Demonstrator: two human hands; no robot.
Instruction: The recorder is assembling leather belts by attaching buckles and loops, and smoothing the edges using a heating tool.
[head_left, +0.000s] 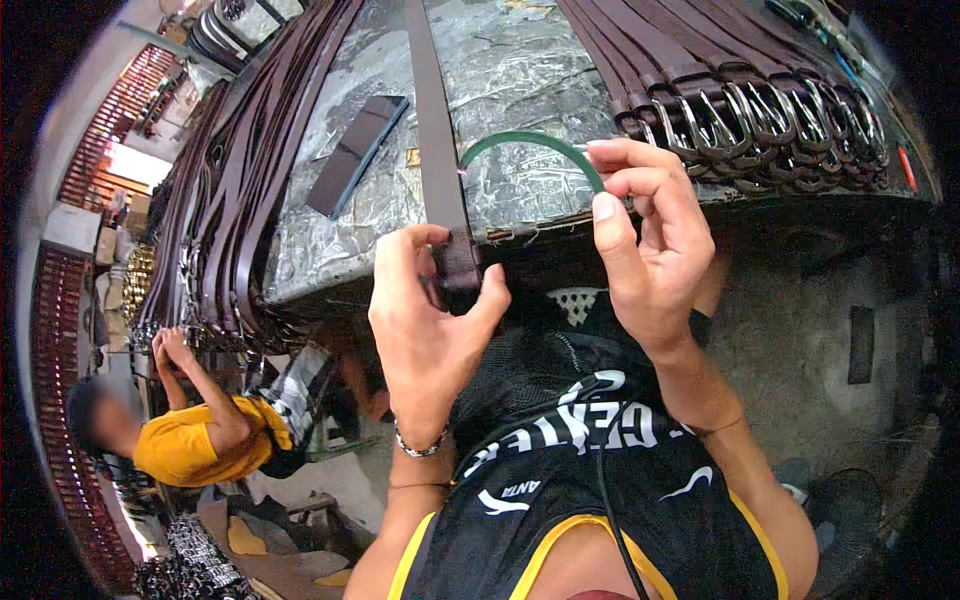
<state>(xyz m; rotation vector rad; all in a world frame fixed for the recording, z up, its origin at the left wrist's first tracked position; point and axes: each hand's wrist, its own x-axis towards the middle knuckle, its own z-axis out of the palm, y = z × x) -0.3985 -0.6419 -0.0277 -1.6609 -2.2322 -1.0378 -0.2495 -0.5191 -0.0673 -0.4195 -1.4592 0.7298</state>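
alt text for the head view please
A person's right hand pinches a green strip that arches toward a dark strap, while the left hand is around the strap's near end. On the worktable, right, lie straps with metal buckles.

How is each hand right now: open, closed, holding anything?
Left hand: curled around the strap; firm grip unclear.
Right hand: closed, pinching the green strip.
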